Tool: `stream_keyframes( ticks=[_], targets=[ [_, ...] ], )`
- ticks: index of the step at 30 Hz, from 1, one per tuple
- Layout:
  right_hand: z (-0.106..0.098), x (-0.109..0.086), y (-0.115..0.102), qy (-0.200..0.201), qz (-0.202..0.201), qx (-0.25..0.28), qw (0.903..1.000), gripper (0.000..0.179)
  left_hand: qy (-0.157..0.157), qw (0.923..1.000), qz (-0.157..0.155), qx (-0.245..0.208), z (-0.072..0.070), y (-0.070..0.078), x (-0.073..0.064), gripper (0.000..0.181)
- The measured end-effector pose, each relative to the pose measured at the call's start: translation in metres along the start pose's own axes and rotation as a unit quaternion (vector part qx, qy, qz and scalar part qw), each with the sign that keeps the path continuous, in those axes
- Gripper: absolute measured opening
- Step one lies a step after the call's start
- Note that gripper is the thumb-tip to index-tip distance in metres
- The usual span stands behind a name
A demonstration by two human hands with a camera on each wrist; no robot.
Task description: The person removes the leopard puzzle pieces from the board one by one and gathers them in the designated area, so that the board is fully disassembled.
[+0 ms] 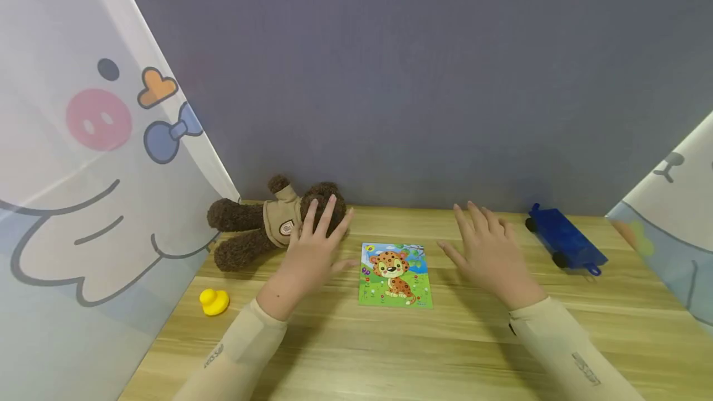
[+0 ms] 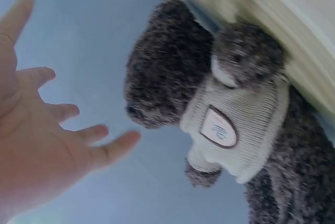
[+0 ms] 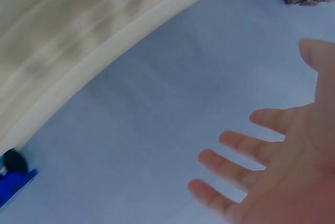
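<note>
Both hands are held over the table with fingers spread and nothing in them. My left hand (image 1: 312, 258) overlaps the head of a dark brown teddy bear (image 1: 281, 221) in the head view. In the left wrist view the bear (image 2: 235, 124), in a knitted sweater with a badge, shows apart from the fingertips. My right hand (image 1: 490, 255) is to the right of a picture card (image 1: 394, 275) with a cartoon leopard on it. The card lies flat between the two hands. Only wall and table edge lie before the right hand (image 3: 282, 156) in its wrist view.
A yellow rubber duck (image 1: 214, 302) sits at the table's left side. Towards the back right is a blue toy cart (image 1: 565, 239) with black wheels. A grey wall (image 1: 412, 79) rises behind the wooden table (image 1: 390, 357), with cartoon-printed panels (image 1: 111, 203) at both sides.
</note>
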State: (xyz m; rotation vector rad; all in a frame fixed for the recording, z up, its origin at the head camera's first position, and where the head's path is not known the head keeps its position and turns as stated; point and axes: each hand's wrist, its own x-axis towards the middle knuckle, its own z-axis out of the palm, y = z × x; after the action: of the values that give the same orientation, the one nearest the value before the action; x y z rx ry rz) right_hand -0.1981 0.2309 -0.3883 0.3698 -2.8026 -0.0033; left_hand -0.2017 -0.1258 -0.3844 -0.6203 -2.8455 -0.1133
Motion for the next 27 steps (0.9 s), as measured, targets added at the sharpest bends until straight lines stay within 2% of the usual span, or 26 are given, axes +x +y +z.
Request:
stream_keyframes(
  ticks=[2, 5, 8, 10, 14, 18, 22, 25, 27],
  targets=[
    [-0.002, 0.009, -0.006, 0.016, -0.009, 0.016, 0.9997, 0.08, 0.025, 0.9994, 0.025, 0.0, -0.001, 0.004, 0.001, 0.101],
    [-0.004, 0.024, -0.017, 0.019, -0.025, 0.055, 0.998, 0.076, 0.038, 0.9981, 0.049, -0.005, -0.001, 0.011, 0.004, 0.097],
    [-0.004, 0.038, -0.029, 0.0, -0.039, 0.111, 0.9931, 0.073, 0.0, 0.9983, 0.053, -0.025, 0.0, 0.018, 0.007, 0.088],
    [-0.004, 0.047, -0.037, -0.022, -0.045, 0.157, 0.9864, 0.07, -0.033, 0.9971, 0.058, -0.036, 0.004, 0.023, 0.01, 0.08],
    [0.004, 0.061, -0.051, -0.07, -0.055, 0.225, 0.9703, 0.066, -0.093, 0.9909, 0.087, -0.044, 0.01, 0.034, 0.01, 0.061],
    [0.019, 0.074, -0.062, -0.127, -0.068, 0.27, 0.952, 0.06, -0.135, 0.9831, 0.122, -0.023, 0.014, 0.045, 0.007, 0.05],
    [0.036, 0.084, -0.072, -0.183, -0.07, 0.326, 0.9247, 0.057, -0.136, 0.9758, 0.17, 0.018, 0.023, 0.053, 0.007, 0.048],
    [0.047, 0.089, -0.077, -0.212, -0.075, 0.36, 0.9053, 0.057, -0.132, 0.9692, 0.205, 0.032, 0.028, 0.058, 0.007, 0.045],
    [0.053, 0.091, -0.08, -0.229, -0.077, 0.369, 0.8974, 0.056, -0.142, 0.9648, 0.219, 0.037, 0.031, 0.06, 0.006, 0.045]
  ],
)
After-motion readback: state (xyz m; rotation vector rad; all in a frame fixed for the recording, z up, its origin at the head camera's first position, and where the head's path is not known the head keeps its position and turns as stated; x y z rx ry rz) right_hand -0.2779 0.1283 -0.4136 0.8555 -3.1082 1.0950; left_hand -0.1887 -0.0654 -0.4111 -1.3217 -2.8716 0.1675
